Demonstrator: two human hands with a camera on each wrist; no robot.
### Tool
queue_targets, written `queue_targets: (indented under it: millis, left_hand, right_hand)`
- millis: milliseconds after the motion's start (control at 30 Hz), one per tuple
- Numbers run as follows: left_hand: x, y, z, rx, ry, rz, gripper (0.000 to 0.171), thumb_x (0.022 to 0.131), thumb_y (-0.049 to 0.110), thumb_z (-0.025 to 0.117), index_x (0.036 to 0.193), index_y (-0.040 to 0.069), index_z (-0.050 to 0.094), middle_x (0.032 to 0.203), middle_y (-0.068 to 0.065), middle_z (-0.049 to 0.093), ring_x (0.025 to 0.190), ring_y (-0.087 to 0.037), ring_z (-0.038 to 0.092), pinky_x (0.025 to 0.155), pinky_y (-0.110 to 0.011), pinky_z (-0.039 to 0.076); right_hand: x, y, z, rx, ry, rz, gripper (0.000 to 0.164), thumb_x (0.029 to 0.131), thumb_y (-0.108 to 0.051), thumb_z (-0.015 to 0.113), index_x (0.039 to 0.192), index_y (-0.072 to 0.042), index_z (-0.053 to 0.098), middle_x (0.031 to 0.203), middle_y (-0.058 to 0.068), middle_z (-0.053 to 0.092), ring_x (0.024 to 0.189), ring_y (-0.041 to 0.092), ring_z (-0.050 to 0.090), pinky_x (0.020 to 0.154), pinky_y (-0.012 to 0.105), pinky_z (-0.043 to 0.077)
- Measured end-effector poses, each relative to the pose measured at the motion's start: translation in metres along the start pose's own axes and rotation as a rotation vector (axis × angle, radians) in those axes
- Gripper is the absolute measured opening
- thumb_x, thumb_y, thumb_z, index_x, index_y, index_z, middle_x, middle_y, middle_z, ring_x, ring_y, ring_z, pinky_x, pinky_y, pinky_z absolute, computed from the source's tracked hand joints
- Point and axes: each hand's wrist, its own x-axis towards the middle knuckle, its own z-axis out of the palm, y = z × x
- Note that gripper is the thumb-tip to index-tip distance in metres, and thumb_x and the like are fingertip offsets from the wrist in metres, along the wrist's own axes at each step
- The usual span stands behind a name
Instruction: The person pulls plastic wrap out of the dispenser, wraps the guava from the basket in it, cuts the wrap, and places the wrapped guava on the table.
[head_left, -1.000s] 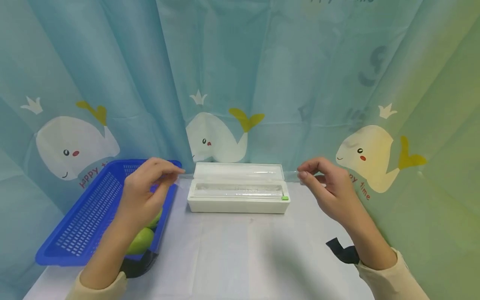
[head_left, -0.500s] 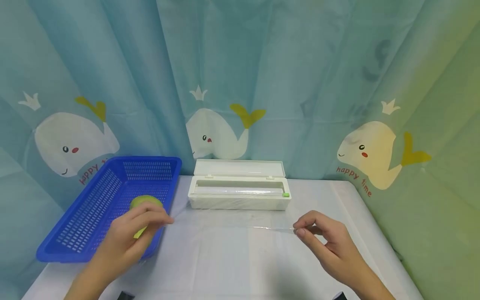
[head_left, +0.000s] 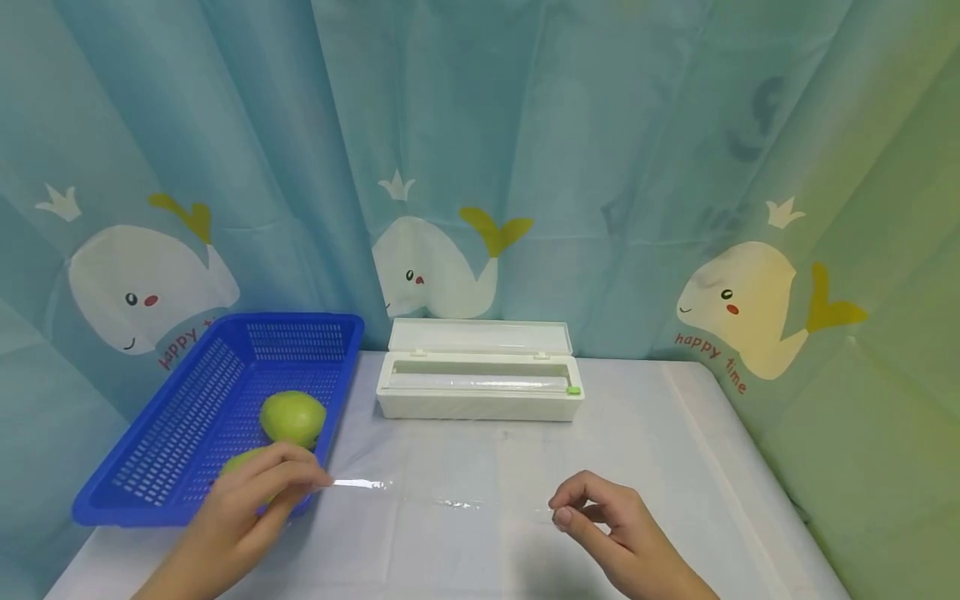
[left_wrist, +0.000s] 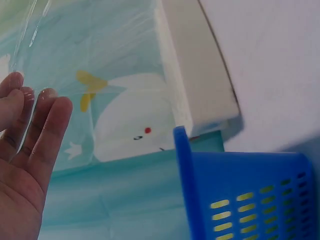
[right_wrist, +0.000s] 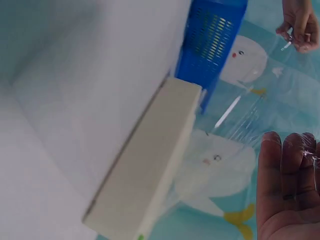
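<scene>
A clear sheet of cling film stretches between my two hands, its glossy edge toward me. My left hand pinches one corner between thumb and fingers, in front of the blue basket. On the other side my right hand pinches the opposite corner over the white table. Behind the film stands a white cling film dispenser with its lid raised and the film roll inside. In the right wrist view the film runs from the dispenser toward the hands.
At the left, a blue plastic basket holds green fruit, partly hidden by my left hand. A small green slider sits at the dispenser's right end. A curtain with whale prints hangs behind the white tabletop.
Both hands have come down and toward me from beside the dispenser's lid, drawing the film out over the table. Lately the right hand has also shifted left, and the film has slackened.
</scene>
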Motion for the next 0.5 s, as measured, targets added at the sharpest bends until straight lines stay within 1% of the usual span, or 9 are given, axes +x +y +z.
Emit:
queue_targets:
  millis: [100,200,267,333,433,467,500]
  left_hand:
    - [-0.007,-0.001,0.002,-0.013,-0.033,0.003,0.029,0.107,0.027,0.044,0.104,0.016,0.071,0.101,0.007,0.064,0.093,-0.004,0.057,0.086,-0.012,0.044]
    - [-0.014,0.000,0.006,-0.041,-0.078,0.021,0.030,0.108,0.024,0.040,0.107,0.017,0.069,0.102,0.007,0.062,0.092,-0.002,0.055,0.081,-0.011,0.045]
    - [-0.017,-0.001,0.011,-0.074,-0.106,0.044,0.028,0.108,0.021,0.041,0.109,0.016,0.068,0.102,0.007,0.061,0.090,-0.002,0.055,0.077,-0.012,0.046]
    - [-0.020,-0.002,0.016,-0.108,-0.132,0.069,0.025,0.107,0.018,0.043,0.110,0.016,0.068,0.101,0.007,0.060,0.089,-0.001,0.055,0.075,-0.012,0.046]
    - [-0.026,-0.005,0.025,-0.166,-0.162,0.102,0.021,0.106,0.015,0.046,0.109,0.014,0.067,0.101,0.007,0.060,0.088,-0.002,0.057,0.074,-0.012,0.047]
    - [-0.028,-0.005,0.028,-0.177,-0.178,0.100,0.020,0.106,0.014,0.047,0.109,0.015,0.066,0.101,0.007,0.060,0.088,-0.001,0.057,0.074,-0.012,0.047]
    - [-0.031,-0.006,0.030,-0.185,-0.203,0.083,0.017,0.104,0.010,0.051,0.109,0.016,0.066,0.101,0.009,0.059,0.088,-0.001,0.057,0.075,-0.011,0.047]
  right_hand:
    - [-0.006,0.005,0.002,-0.009,-0.027,0.020,0.028,0.096,0.007,0.056,0.105,-0.019,0.061,0.094,-0.006,0.066,0.081,0.014,0.065,0.070,0.028,0.057]
    - [-0.012,0.010,0.001,-0.010,-0.051,0.050,0.025,0.097,0.004,0.056,0.105,-0.019,0.061,0.095,-0.006,0.066,0.081,0.012,0.065,0.068,0.028,0.057]
    - [-0.017,0.012,0.000,-0.014,-0.064,0.095,0.022,0.099,0.001,0.056,0.104,-0.020,0.062,0.094,-0.007,0.066,0.082,0.010,0.064,0.066,0.027,0.056]
    - [-0.021,0.015,-0.002,-0.018,-0.076,0.141,0.020,0.099,-0.003,0.057,0.103,-0.022,0.062,0.093,-0.009,0.066,0.082,0.008,0.064,0.063,0.027,0.056]
    - [-0.027,0.021,-0.005,-0.023,-0.097,0.170,0.018,0.100,-0.005,0.057,0.102,-0.023,0.062,0.091,-0.010,0.066,0.080,0.005,0.063,0.058,0.026,0.055]
    - [-0.029,0.023,-0.005,-0.022,-0.104,0.166,0.019,0.099,-0.005,0.058,0.102,-0.023,0.061,0.090,-0.010,0.066,0.080,0.005,0.063,0.057,0.026,0.055]
    - [-0.030,0.026,-0.005,-0.023,-0.112,0.155,0.019,0.099,-0.004,0.058,0.102,-0.022,0.061,0.089,-0.009,0.066,0.079,0.004,0.063,0.056,0.026,0.055]
